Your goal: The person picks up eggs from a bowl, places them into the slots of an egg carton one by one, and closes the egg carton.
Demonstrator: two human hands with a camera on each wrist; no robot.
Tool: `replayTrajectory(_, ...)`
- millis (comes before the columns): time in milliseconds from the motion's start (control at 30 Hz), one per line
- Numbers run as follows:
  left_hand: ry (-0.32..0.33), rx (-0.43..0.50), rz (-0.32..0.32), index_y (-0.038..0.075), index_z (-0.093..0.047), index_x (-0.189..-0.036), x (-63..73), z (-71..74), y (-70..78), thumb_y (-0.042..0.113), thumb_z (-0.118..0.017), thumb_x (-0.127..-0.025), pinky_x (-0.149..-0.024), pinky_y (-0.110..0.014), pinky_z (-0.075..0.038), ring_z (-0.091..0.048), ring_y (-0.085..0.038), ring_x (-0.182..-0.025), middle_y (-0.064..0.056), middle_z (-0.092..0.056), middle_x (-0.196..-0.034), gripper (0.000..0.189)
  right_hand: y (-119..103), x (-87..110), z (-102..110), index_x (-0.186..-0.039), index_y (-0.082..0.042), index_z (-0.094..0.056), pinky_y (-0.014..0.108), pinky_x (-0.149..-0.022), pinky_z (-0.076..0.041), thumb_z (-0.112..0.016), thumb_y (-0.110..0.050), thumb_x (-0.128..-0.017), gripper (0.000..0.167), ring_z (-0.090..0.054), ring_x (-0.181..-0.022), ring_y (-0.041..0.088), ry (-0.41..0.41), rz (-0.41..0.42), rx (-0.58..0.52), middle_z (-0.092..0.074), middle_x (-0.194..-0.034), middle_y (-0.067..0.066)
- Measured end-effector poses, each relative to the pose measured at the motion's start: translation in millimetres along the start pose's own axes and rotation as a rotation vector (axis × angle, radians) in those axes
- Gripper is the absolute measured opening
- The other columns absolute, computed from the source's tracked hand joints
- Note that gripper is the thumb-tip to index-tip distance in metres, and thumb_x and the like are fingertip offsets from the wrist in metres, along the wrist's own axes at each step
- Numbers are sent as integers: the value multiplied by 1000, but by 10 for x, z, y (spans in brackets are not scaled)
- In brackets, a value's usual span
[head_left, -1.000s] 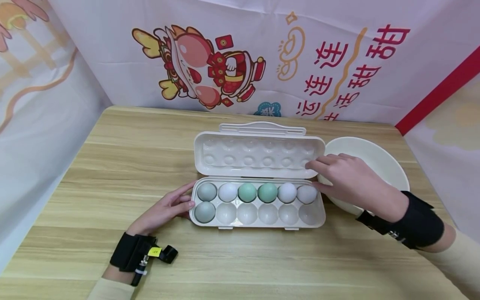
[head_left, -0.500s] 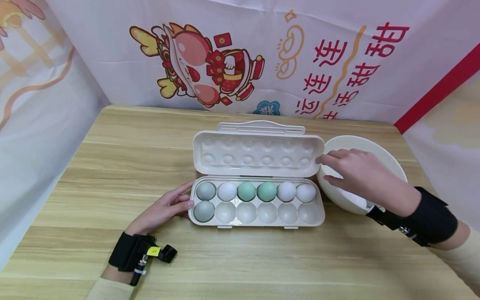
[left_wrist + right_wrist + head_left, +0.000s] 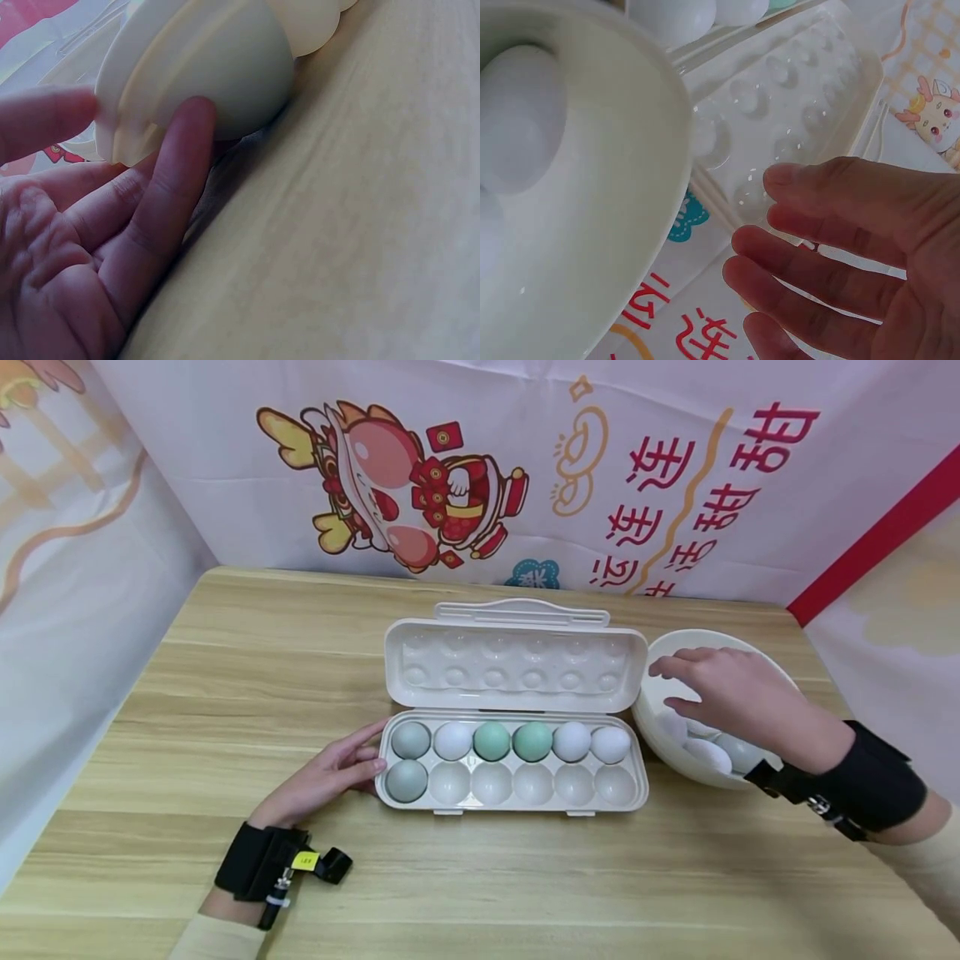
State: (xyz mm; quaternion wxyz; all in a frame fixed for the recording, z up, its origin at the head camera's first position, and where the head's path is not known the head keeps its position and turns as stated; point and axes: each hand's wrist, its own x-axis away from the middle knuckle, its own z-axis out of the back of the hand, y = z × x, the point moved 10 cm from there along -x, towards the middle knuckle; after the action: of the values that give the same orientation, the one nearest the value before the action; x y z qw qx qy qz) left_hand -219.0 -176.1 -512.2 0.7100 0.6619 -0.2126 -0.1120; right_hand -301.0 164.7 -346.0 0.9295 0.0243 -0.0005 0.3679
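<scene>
A white plastic egg box (image 3: pixel 513 804) lies with its lid (image 3: pixel 517 692) folded back. Its far row is filled with white, blue-grey and green eggs (image 3: pixel 492 742); one blue-grey egg (image 3: pixel 407 781) sits in the near row's leftmost cup. At the box's left end, my left hand (image 3: pixel 322 781) holds it, thumb at the rim and fingers against the outer wall (image 3: pixel 225 75). My right hand (image 3: pixel 738 693) hovers over a cream bowl (image 3: pixel 651 735), fingers apart and holding nothing. Several eggs (image 3: pixel 707 755) lie in the bowl, partly hidden by that hand.
The wooden table (image 3: pixel 480 885) extends left of and in front of the box. A printed cloth (image 3: pixel 465 410) hangs at the table's back edge, with more cloth at both sides. The bowl stands close against the box's right end.
My right hand has left the egg in the far row's rightmost cup and moved right, over the bowl, with its fingers spread. My left hand stays on the box.
</scene>
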Motion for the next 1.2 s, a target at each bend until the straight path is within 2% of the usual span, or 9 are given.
replayTrajectory(133, -4, 6, 0, 1, -16, -153, -2, -1, -2, 10, -52, -100, -83, -34, -53, -63, -22, -100, -31, -54, -124, 64, 123, -34, -88, -109, -5, -69, 46, -61, -55, -84, -11, -74, 39, -65, -79, 27, -63, -43, -29, -68, -99, 12)
replayTrajectory(267, -6, 9, -5, 1, -16, -153, -2, 2, 1, 9, -52, -100, -83, -34, -53, -63, -23, -100, -32, -54, -124, 64, 232, -58, -188, -109, -5, -70, 47, -66, -55, -85, -11, -73, 39, -65, -84, 27, -126, -71, -59, -69, -99, 11)
replayTrajectory(533, -6, 13, -17, 1, -16, -153, -1, -3, 9, 9, -51, -100, -83, -35, -54, -64, -23, -99, -31, -55, -123, 64, 283, -93, -449, -105, -8, -72, 42, -75, -55, -84, -8, -73, 34, -64, -86, 21, -263, 15, -170, -69, -96, 3)
replayTrajectory(633, -11, 16, -24, 0, -16, -153, -1, -12, 15, 8, -51, -100, -82, -35, -54, -64, -23, -98, -32, -55, -122, 64, 319, -77, -563, -106, -10, -72, 42, -76, -55, -82, -9, -76, 32, -63, -85, 19, -337, 1, -212, -69, -98, 3)
replayTrajectory(800, -5, 16, -22, 1, -16, -153, -1, -11, 12, 8, -51, -100, -82, -35, -54, -64, -23, -98, -31, -56, -121, 64, 370, -42, -711, -110, -10, -71, 47, -79, -54, -81, -12, -78, 34, -62, -93, 25, -435, -48, -255, -68, -104, 7)
replayTrajectory(967, 4, 13, -18, 1, -17, -153, -4, -4, 5, 8, -52, -100, -83, -35, -54, -64, -23, -97, -30, -57, -121, 64, 355, -17, -829, -113, -10, -69, 49, -80, -52, -82, -10, -77, 38, -60, -95, 26, -495, -28, -275, -66, -105, 6)
replayTrajectory(1200, 9, 9, -10, 1, -18, -153, -5, 2, 1, 8, -52, -100, -82, -34, -54, -64, -23, -97, -30, -57, -120, 64, 326, 6, -913, -116, -9, -66, 48, -81, -50, -83, -8, -73, 45, -55, -91, 23, -526, -14, -288, -63, -106, 4)
